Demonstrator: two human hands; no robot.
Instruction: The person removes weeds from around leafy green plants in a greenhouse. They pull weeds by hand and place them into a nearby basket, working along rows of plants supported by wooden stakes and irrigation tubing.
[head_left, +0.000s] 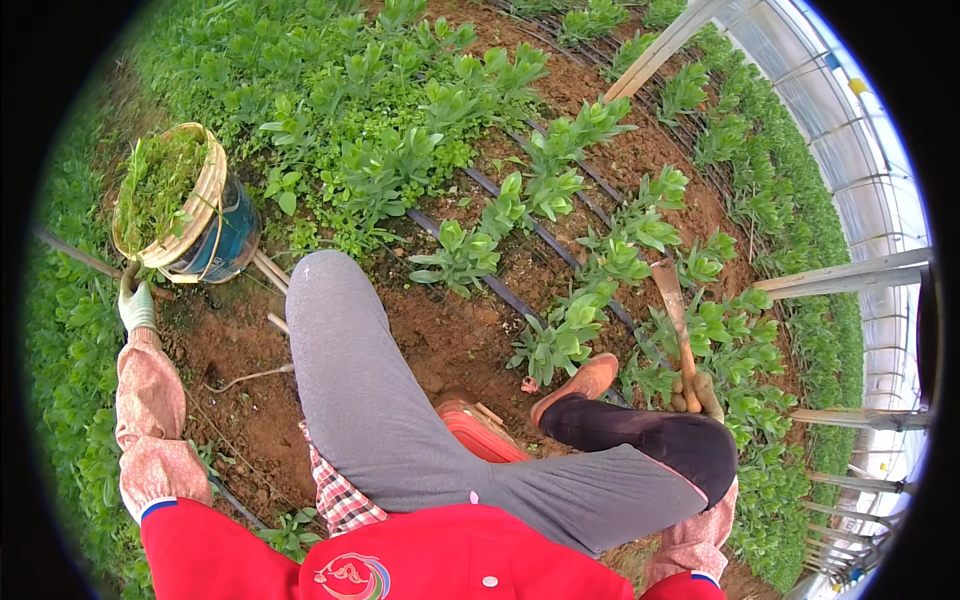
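Observation:
My left hand (136, 300), in a pale glove, has its fingers at the lower rim of a bucket (212, 161) heaped with pulled green plants (161, 187). The bucket leans towards the left, its wire handle hanging down. My right hand (697, 394), in a soiled glove, is closed round the wooden handle of a small hand tool with a flat, rusty metal blade (666, 277). That blade points away from me among leafy green plants (615, 259). Part of the left fingers is hidden against the bucket.
Black drip lines (551, 244) run between the plant rows. Wooden posts (840, 277) stand at the right beside plastic sheeting. A red plastic object (480, 431) lies between my legs. Near my left knee are sticks (271, 271) and a thin curved rod (251, 377) on bare soil.

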